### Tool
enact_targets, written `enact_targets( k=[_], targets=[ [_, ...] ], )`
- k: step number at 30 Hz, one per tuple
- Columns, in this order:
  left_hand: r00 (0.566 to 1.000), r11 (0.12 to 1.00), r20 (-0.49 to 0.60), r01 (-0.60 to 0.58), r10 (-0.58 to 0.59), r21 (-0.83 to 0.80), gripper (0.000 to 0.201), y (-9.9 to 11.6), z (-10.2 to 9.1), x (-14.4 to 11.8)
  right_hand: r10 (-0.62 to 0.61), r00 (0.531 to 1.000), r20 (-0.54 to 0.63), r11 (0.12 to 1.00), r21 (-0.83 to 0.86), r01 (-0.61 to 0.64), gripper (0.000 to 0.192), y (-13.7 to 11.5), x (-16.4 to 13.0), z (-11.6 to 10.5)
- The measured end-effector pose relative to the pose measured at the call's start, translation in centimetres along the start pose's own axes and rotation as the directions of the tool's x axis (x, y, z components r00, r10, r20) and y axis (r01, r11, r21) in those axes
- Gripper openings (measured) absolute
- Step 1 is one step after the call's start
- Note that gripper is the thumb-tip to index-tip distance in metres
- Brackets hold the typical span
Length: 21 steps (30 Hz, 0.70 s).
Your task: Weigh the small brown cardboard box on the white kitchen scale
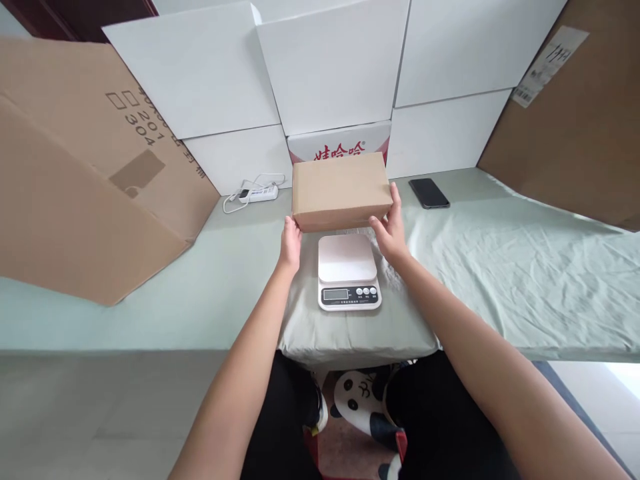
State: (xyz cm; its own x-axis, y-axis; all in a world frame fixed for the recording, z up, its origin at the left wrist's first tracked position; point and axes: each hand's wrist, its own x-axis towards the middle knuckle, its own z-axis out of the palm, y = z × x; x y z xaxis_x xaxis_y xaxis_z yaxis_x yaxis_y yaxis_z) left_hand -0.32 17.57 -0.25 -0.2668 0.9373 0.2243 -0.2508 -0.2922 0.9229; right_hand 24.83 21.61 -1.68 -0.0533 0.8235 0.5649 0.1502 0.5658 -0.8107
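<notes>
A closed brown cardboard box (341, 183) is held between my two hands, behind the scale. My left hand (291, 245) grips its near left corner, thumb at the front edge. At the right end, my right hand (391, 227) has its fingers along the side and its thumb against the front face. The white digital kitchen scale (347, 260) sits in front of the box, with nothing on its plate. Its display looks blank. The undersides of the box and some fingertips are hidden.
A white power strip with cable (259, 194) lies to the left, a black phone (430, 193) to the right. White boxes (333, 67) form a wall behind. Large cardboard panels (75, 167) flank the green-clothed table (225, 280). My legs are below its front edge.
</notes>
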Motion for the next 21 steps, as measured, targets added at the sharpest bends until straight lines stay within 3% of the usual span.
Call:
enact_targets(
  k=[9, 15, 21],
  targets=[
    [0.994, 0.994, 0.011, 0.112, -0.112, 0.012, 0.08, -2.1, -0.2, 1.5, 0.109, 0.994, -0.009, 0.994, -0.025, -0.11, 0.116, 3.0, 0.6, 0.2],
    [0.994, 0.994, -0.018, 0.112, -0.112, 0.019, 0.08, -2.5, 0.1, 1.7, 0.153, 0.988, 0.021, 0.988, 0.007, -0.154, 0.107, 2.8, 0.7, 0.0],
    [0.988, 0.988, -0.07, 0.145, -0.141, 0.049, 0.079, -2.0, -1.0, 1.8, 0.238, 0.971, 0.011, 0.964, 0.118, -0.238, 0.098, 2.6, 0.8, -0.6]
  ],
)
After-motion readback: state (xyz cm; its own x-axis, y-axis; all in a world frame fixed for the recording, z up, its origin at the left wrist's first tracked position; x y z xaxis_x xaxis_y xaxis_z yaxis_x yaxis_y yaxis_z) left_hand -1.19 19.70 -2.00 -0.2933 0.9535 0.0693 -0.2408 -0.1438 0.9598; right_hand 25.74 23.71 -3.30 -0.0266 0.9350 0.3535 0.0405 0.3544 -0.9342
